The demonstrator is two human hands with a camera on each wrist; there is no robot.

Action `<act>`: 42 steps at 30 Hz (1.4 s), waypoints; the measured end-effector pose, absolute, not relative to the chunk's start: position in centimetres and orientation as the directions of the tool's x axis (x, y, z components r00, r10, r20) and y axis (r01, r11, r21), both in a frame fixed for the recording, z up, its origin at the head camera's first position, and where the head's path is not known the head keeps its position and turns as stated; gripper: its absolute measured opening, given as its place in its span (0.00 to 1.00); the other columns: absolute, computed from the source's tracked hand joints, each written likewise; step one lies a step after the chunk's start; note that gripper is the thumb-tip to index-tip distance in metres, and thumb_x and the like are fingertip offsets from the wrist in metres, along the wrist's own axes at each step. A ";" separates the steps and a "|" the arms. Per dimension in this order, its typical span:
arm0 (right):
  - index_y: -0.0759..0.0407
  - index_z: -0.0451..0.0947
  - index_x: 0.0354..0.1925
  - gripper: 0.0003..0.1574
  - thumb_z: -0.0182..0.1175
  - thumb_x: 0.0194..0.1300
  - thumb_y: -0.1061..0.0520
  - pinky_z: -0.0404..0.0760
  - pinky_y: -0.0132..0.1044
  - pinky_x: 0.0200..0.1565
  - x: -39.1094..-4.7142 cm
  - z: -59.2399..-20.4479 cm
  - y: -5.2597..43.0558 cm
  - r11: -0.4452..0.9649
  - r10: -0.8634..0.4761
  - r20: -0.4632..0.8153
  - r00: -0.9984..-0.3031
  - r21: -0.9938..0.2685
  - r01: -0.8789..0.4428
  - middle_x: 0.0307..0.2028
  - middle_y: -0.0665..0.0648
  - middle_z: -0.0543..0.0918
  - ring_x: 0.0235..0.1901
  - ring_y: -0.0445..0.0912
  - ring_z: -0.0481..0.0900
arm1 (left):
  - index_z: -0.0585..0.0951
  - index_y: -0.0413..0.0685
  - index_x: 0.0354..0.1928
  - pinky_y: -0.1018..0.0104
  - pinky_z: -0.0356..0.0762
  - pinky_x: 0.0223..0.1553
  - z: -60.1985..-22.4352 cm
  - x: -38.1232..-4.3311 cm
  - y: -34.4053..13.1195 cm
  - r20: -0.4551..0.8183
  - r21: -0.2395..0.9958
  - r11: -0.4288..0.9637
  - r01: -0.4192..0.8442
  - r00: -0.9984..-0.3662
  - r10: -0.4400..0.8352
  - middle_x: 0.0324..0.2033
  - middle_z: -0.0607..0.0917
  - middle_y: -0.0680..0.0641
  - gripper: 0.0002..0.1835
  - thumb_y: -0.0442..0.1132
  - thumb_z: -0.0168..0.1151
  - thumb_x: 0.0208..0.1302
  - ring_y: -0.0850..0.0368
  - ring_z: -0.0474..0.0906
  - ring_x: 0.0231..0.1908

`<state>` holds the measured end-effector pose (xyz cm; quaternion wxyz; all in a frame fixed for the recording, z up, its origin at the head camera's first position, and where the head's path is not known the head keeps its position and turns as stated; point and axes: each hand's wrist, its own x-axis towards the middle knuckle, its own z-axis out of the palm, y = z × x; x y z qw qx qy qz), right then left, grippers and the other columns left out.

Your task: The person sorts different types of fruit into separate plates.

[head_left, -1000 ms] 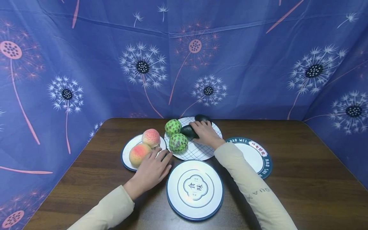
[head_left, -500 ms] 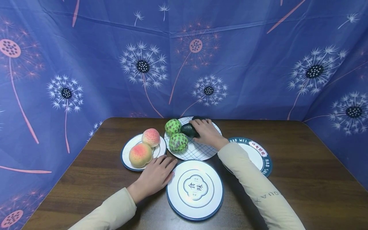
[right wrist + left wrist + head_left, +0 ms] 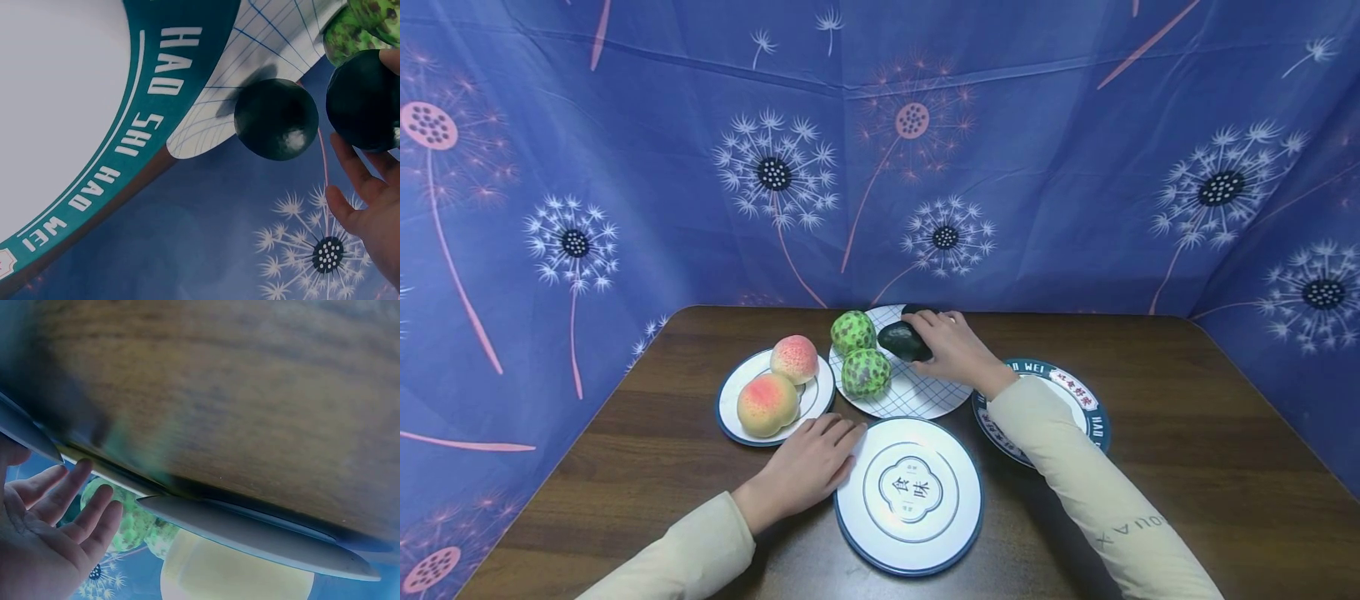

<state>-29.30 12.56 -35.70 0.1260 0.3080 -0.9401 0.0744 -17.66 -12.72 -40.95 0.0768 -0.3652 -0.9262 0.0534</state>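
— Over the blue-gridded plate (image 3: 917,398), what's the right hand (image 3: 952,346) got?

— Dark green avocado (image 3: 904,342), fingers curled round it; can't tell if it touches the plate

— Second avocado (image 3: 275,119)?

— Same plate, near the far edge, mostly hidden behind the right hand in the head view, clear in the right wrist view

— Left hand (image 3: 802,467)?

— Fingers relaxed and spread a bit, over the counter (image 3: 625,417), near the peach plate (image 3: 822,387) and beside the white blue-rimmed plate (image 3: 910,542); rim contact, can't tell

— Rest, quick?

— Two green dark-spotted round fruits (image 3: 866,372) together on the gridded plate's left side; two peaches (image 3: 767,406) on their own plate; teal-rimmed plate (image 3: 1097,421) lettered HAO SHI HAO WEI at right, partly hidden by the right sleeve (image 3: 1082,467); blue dandelion-print cloth (image 3: 1075,208) behind it all
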 end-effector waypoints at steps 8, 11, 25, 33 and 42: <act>0.55 0.59 0.65 0.47 0.66 0.50 0.45 0.63 0.54 0.59 -28.3 -35.2 13.2 0.779 -0.582 0.301 -0.756 -0.063 -0.624 0.58 0.58 0.71 0.57 0.52 0.69 | 0.66 0.50 0.63 0.56 0.72 0.54 -41.0 -17.5 -12.6 0.095 -0.173 0.722 0.670 -0.719 0.689 0.55 0.76 0.49 0.26 0.51 0.48 0.66 0.53 0.70 0.56; 0.53 0.60 0.65 0.47 0.66 0.50 0.45 0.63 0.54 0.59 -27.9 -35.1 13.4 0.770 -0.590 0.303 -0.749 -0.069 -0.634 0.58 0.58 0.72 0.56 0.52 0.69 | 0.66 0.50 0.63 0.56 0.72 0.54 -41.0 -17.5 -12.6 0.095 -0.172 0.720 0.672 -0.716 0.691 0.55 0.76 0.50 0.26 0.51 0.48 0.65 0.53 0.70 0.56; 0.57 0.62 0.62 0.47 0.70 0.46 0.49 0.66 0.55 0.57 -25.5 -35.6 14.4 0.687 -0.661 0.326 -0.676 -0.101 -0.720 0.56 0.57 0.72 0.55 0.52 0.71 | 0.67 0.49 0.63 0.58 0.73 0.53 -40.9 -17.3 -12.4 0.119 -0.184 0.715 0.674 -0.707 0.697 0.55 0.76 0.49 0.25 0.49 0.48 0.66 0.53 0.71 0.55; 0.56 0.64 0.61 0.45 0.69 0.46 0.49 0.67 0.54 0.58 -24.2 -36.2 14.5 0.645 -0.704 0.324 -0.633 -0.081 -0.760 0.56 0.56 0.72 0.56 0.52 0.70 | 0.66 0.49 0.63 0.58 0.73 0.53 -41.0 -17.4 -12.4 0.118 -0.196 0.710 0.676 -0.702 0.702 0.55 0.76 0.49 0.26 0.50 0.48 0.65 0.53 0.71 0.55; 0.53 0.64 0.62 0.45 0.69 0.46 0.50 0.66 0.50 0.59 -22.9 -36.8 14.1 0.620 -0.728 0.271 -0.630 -0.131 -0.773 0.57 0.55 0.71 0.57 0.49 0.69 | 0.66 0.49 0.63 0.59 0.73 0.53 -40.9 -17.3 -12.4 0.104 -0.193 0.712 0.675 -0.707 0.699 0.55 0.76 0.50 0.25 0.50 0.47 0.66 0.54 0.70 0.56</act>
